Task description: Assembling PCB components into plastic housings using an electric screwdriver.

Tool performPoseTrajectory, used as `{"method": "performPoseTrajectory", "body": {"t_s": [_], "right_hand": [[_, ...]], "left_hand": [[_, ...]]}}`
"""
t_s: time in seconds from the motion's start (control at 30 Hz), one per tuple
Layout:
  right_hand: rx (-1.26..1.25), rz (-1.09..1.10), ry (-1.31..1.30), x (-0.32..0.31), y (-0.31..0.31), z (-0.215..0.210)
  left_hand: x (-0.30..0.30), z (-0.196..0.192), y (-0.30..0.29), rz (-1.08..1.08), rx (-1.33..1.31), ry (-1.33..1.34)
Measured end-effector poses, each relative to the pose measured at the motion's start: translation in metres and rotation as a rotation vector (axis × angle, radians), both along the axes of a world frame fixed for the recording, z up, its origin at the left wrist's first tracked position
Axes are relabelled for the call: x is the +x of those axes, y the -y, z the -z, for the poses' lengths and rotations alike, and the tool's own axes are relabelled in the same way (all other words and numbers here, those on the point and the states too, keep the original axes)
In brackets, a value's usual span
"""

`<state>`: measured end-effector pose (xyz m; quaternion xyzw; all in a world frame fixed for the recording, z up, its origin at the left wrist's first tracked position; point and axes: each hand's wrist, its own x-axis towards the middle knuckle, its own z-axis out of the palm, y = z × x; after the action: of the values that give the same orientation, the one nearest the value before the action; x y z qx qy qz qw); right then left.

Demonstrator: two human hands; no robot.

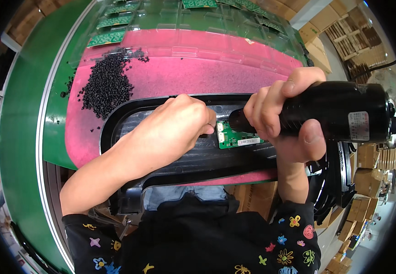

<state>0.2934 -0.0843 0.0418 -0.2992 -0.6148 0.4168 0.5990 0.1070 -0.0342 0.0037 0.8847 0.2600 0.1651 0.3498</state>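
My right hand [293, 114] grips a thick black electric screwdriver [337, 109] lying nearly level, its narrow end pointing left over a small green circuit board [234, 140]. The board has white connectors along its left side and a pale label strip. It lies inside a long black plastic housing [198, 160] with a raised rim. My left hand [173, 125] reaches across this housing, its fingers closed beside the board's left edge. Whatever is between those fingertips, if anything, is hidden. The screwdriver's tip cannot be made out behind its dark nose.
A heap of small black screws [106, 84] lies on the pink mat [170, 75] at the left. Beyond it, a clear plastic tray [184, 51] holds several green circuit boards [106, 39]. More black plastic parts [341, 173] stand at the right, near cardboard boxes [367, 171].
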Motion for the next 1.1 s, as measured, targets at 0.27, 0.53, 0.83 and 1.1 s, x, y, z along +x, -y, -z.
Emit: {"method": "performPoseTrajectory", "body": {"t_s": [0.27, 0.53, 0.83, 1.1], "right_hand": [[-0.007, -0.008, 0.035, -0.003, 0.001, 0.003], [0.022, -0.014, 0.048, -0.008, -0.014, 0.007], [0.012, 0.005, 0.129, -0.003, -0.022, 0.014], [0.155, -0.195, -0.317, 0.009, 0.001, 0.001]], "left_hand": [[-0.002, 0.002, 0.000, -0.046, -0.027, 0.025], [0.001, 0.002, 0.003, -0.095, -0.109, 0.058], [0.002, 0.002, 0.001, -0.086, -0.042, 0.055], [0.005, -0.009, 0.001, -0.071, -0.316, 0.119]]}}
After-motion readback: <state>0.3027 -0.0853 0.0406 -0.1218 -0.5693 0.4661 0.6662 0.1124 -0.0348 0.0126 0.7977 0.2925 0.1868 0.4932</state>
